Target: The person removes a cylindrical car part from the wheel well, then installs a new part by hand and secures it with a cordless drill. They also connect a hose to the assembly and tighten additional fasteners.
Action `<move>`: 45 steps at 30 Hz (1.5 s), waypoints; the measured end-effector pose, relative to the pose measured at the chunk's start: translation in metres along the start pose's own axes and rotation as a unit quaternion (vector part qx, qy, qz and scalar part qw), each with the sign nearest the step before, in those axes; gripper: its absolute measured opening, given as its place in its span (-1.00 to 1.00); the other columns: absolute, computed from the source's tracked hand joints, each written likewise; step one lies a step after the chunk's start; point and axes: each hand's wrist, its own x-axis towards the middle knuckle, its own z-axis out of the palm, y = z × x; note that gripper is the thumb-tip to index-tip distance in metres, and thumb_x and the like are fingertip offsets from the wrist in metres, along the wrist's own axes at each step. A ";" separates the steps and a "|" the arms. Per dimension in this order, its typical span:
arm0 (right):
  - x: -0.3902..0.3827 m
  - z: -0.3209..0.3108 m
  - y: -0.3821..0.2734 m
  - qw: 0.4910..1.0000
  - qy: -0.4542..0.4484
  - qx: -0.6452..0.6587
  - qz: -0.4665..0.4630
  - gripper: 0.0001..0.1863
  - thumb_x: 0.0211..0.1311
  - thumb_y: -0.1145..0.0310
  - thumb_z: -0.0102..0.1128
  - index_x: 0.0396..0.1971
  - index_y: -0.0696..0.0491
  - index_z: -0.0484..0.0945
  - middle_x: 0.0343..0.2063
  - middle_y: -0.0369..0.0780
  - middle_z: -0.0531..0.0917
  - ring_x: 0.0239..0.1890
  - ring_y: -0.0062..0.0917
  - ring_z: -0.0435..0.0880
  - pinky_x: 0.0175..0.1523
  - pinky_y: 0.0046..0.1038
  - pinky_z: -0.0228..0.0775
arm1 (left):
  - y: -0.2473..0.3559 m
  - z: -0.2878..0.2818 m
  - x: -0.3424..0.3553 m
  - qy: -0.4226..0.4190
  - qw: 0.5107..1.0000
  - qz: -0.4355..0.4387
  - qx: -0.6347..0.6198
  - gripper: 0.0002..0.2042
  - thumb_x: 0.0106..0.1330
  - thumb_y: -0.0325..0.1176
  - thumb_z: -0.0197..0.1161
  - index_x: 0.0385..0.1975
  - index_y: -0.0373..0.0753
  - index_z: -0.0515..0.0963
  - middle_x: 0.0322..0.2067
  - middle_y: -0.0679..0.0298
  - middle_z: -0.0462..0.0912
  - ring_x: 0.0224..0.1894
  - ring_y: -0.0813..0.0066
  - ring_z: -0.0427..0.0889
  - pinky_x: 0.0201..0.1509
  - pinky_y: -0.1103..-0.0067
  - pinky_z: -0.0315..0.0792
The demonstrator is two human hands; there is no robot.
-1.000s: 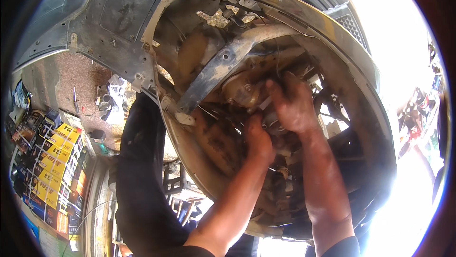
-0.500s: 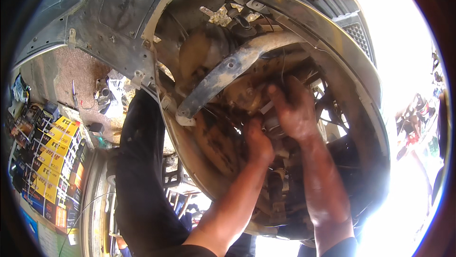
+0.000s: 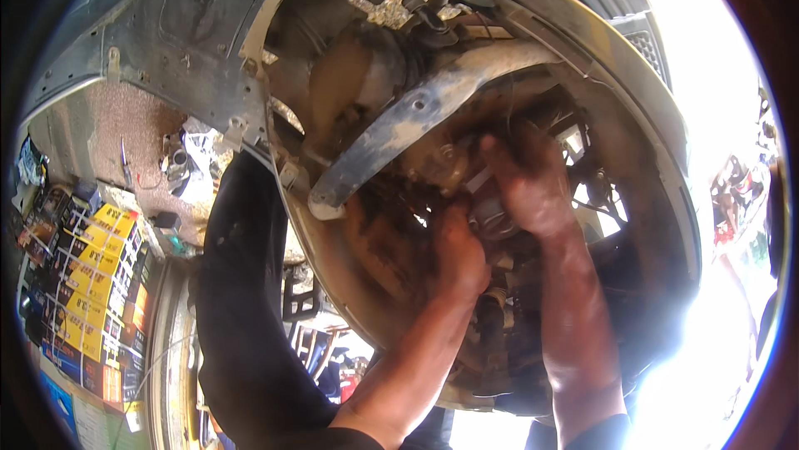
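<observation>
Both of my hands reach deep into an opening in a vehicle body (image 3: 666, 175), among dusty mechanical parts. My left hand (image 3: 462, 250) is closed, its thumb side against a roundish grey part (image 3: 493, 215); its other fingers are hidden. On the other side of that part my right hand (image 3: 537, 192) curls in, thumb raised and fingertips lost in shadow. A pale flat strip (image 3: 478, 179) shows beside the right thumb. What exactly either hand grips cannot be made out. Just beyond them sits a rounded brownish metal part (image 3: 445, 165).
A curved, dirt-streaked metal bar (image 3: 416, 107) crosses the opening above my hands. A dark-clothed leg (image 3: 241, 283) stands left of the rim. Farther left are stacked yellow and black boxes (image 3: 93, 283) and a metal part (image 3: 175, 163) on the ground.
The view has shifted slightly, and the opening looks a little larger. My hands stay around the same grey part, with the right hand a bit lower beside it.
</observation>
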 end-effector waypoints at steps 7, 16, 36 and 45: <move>0.004 -0.006 -0.001 0.998 -0.029 0.018 0.050 -0.66 0.29 0.15 0.23 -0.27 0.18 0.59 -0.36 0.13 0.68 -0.19 0.17 0.64 -0.12 0.01 0.45 | -0.001 0.012 -0.007 0.021 0.995 -0.017 -0.100 -0.57 0.49 -0.05 -0.11 0.15 -0.14 0.48 0.03 0.27 0.60 0.09 0.31 0.60 0.07 0.15 0.55; 0.002 0.000 0.004 0.997 -0.002 -0.052 -0.057 -0.71 0.31 0.23 0.22 -0.27 0.20 0.57 -0.40 0.05 0.65 -0.32 0.02 0.61 -0.17 -0.16 0.43 | 0.015 0.037 -0.012 0.102 0.979 -0.104 -0.141 -0.57 0.50 0.01 -0.13 0.11 -0.11 0.52 -0.07 0.31 0.65 -0.24 0.38 0.70 -0.44 0.45 0.52; -0.011 0.012 -0.006 0.992 0.079 -0.063 -0.077 -0.88 0.21 0.43 0.16 -0.44 0.15 0.46 -0.48 -0.01 0.47 -0.44 0.03 0.50 -0.36 -0.03 0.31 | -0.019 -0.005 0.014 0.040 0.992 -0.074 -0.097 -0.51 0.52 0.11 -0.11 0.13 -0.16 0.46 -0.03 0.25 0.59 -0.07 0.27 0.65 -0.21 0.30 0.63; 0.001 0.004 -0.006 0.999 0.027 -0.031 0.021 -0.83 0.23 0.33 0.10 -0.43 0.13 0.47 -0.52 0.05 0.52 -0.40 0.08 0.55 -0.31 -0.01 0.35 | -0.009 0.003 0.002 0.000 0.990 -0.095 -0.106 -0.53 0.52 0.10 -0.10 0.15 -0.11 0.44 -0.05 0.23 0.59 -0.14 0.18 0.69 -0.48 0.24 0.64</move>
